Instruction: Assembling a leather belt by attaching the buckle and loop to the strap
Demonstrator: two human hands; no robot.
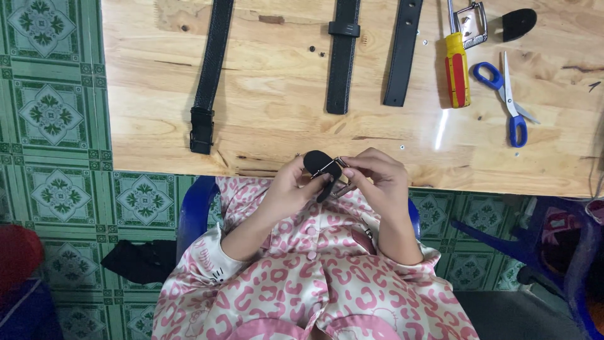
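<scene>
Your left hand (286,189) and right hand (377,179) meet just off the near edge of the bench (277,119), above your lap. Between them sits a black belt end (319,165) with a small metal buckle (333,169) on it. Your left hand is closed around the belt end from the left, thumb and fingers wrapped under its rounded tip. Your right hand pinches the buckle from the right with thumb and forefinger (the other fingers curl loosely behind). So the piece lies right at the fingertips of both hands, touching each, slightly nearer your left.

On the bench, well apart from your hands, three black belt straps lie lengthwise: one with a black buckle (207,75) to the left, a middle strap (341,56), and a third strap (402,53) beside it. Farther right lie a red and yellow screwdriver (457,69) and blue-handled scissors (508,97), with a silver buckle (473,22) near the far edge.
</scene>
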